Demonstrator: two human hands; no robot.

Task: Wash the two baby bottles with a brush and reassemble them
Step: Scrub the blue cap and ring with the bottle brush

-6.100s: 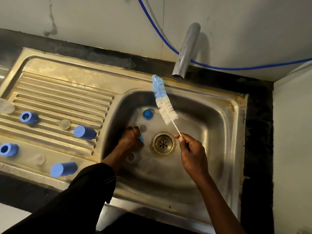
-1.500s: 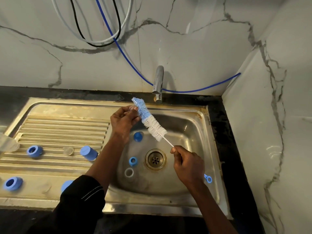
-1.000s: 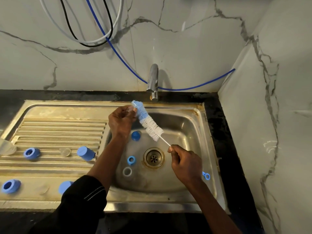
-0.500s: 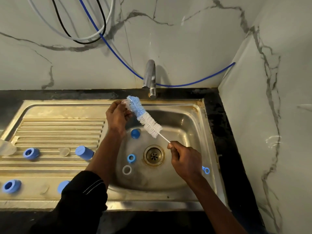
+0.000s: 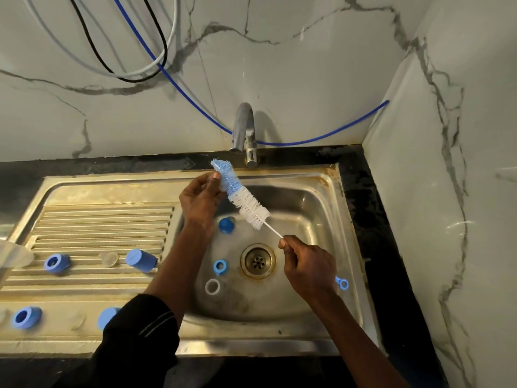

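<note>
- One blue-and-white bristle bottle brush [image 5: 241, 198] on a thin white wire stem. It is held slanted in the air over the basin, blue tip toward the tap.
- Right hand [image 5: 306, 266]: grip clenched, thumb and forefinger pinching the wire stem just below the white bristles.
- Left hand [image 5: 200, 197]: grip closed on the blue bristle tip, thumb against the bristles. Cannot tell whether a small part sits between the fingers.
- Stainless steel sink [image 5: 313, 197], set in a dark stone surface [image 5: 372, 219]. Three loose parts lie on its floor: one blue domed cap [image 5: 226, 225], one small blue ring [image 5: 220, 266], one white ring [image 5: 212, 287]. All are left of the round metal drain [image 5: 258, 261], and the left forearm crosses beside them.
- Ribbed drainboard [image 5: 98, 219] carries four blue pieces: far blue collar [image 5: 56, 263], near blue collar [image 5: 25, 317], far blue cylinder cap [image 5: 140, 260], and near blue cylinder cap [image 5: 107, 317] partly behind the black sleeve [image 5: 140, 331].
- One clear round piece [image 5: 109, 259] lies between the far collar and far cap.
- One clear plastic baby bottle [image 5: 14, 259] is cut off by the left frame edge.
- One chrome tap [image 5: 243, 130] stands behind the basin, with one blue hose [image 5: 321, 140] running along the wall.
</note>
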